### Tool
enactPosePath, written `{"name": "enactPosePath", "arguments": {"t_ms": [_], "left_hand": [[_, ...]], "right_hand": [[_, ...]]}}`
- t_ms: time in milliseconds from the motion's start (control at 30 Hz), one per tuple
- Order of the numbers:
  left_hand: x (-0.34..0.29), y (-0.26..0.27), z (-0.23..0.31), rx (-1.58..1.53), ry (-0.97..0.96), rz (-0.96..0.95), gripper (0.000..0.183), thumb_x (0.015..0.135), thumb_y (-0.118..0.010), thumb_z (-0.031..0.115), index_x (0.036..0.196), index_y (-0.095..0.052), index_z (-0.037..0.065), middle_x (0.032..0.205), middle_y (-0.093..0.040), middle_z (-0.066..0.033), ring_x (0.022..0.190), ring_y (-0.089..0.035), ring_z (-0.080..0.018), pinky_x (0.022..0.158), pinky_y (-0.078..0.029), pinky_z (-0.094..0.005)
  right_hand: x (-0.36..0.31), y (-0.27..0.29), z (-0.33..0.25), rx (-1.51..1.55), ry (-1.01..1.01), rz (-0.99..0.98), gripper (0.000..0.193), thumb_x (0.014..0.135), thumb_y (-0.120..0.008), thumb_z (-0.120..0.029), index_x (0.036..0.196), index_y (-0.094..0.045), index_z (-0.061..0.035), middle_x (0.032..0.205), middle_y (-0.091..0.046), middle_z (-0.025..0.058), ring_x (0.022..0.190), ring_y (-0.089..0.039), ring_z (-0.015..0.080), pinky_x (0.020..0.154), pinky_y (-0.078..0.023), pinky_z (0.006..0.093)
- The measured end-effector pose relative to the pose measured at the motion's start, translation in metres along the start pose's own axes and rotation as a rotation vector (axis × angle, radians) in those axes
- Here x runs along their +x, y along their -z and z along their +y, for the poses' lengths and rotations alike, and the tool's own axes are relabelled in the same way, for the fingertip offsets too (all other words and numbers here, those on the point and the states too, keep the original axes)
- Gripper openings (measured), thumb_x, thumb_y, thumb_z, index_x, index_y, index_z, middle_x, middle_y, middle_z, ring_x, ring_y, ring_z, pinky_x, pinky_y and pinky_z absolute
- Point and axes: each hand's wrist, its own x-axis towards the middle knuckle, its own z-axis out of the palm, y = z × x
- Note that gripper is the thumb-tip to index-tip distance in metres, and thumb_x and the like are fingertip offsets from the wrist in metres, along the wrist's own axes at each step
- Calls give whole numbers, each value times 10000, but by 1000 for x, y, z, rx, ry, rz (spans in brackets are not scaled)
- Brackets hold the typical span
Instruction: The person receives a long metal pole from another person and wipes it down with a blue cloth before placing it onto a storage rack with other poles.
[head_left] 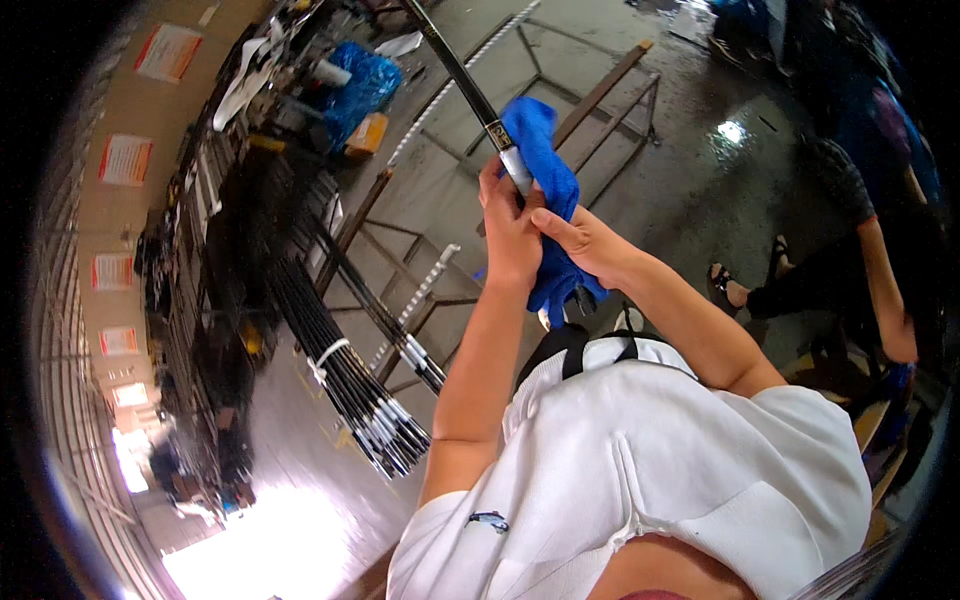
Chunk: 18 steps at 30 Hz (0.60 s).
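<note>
A glossy black fishing rod [463, 78] with gold decoration and a silver-white band runs from the top of the view down to my hands in front of my body. My left hand [512, 232] is closed round it just below the band. A blue cloth [553, 165] drapes beside and partly over the rod's lower part. With my right hand [590, 243] I grip the cloth, thumb over my left fingers. The cloth hides most of the rod there; a dark end [583, 298] shows below it.
Left of me lie a bundle of black rods [350, 375] tied with a white band and a few more rods [400, 335]. Metal frames [610, 95] stand ahead, with a blue plastic bag [365, 85] and a small orange box [366, 134] beyond. Another person [885, 285] is at the right.
</note>
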Motion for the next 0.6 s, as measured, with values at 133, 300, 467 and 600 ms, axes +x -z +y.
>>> {"name": "enactPosePath", "arguments": {"t_ms": [133,300,467,600], "left_hand": [[9,48,15,-99,65,138,317,904,-481,258,1033,-510,-31,1097,-486,-118,1026,-468,-239,926,-333,-349],[21,122,32,-391,215,196,241,935,-411,248,859,-372,23,716,-509,-92,518,-521,-159,519,-505,-330],[-11,107,-23,435,320,144,272,871,-527,250,908,-387,21,724,-532,-174,626,-553,-291,584,-457,-417],[-39,66,-22,874,411,5,286,845,-435,157,1096,-361,40,1000,-541,-295,916,-517,-455,757,-411,-505]], "right_hand": [[0,-2,30,-257,-251,-75,419,854,-568,-326,1156,-500,-44,1073,-530,44,963,-490,129,854,-397,293],[-12,29,69,-176,-502,37,533,822,-573,-385,1202,-487,-21,1131,-559,111,1030,-507,204,920,-379,343],[44,10,32,242,-337,12,483,878,-463,-370,1215,-481,-24,1159,-545,112,1058,-508,218,952,-353,384],[102,-60,54,10,139,362,377,848,-596,-233,1150,-447,-63,1034,-544,48,928,-466,111,844,-385,281]]}}
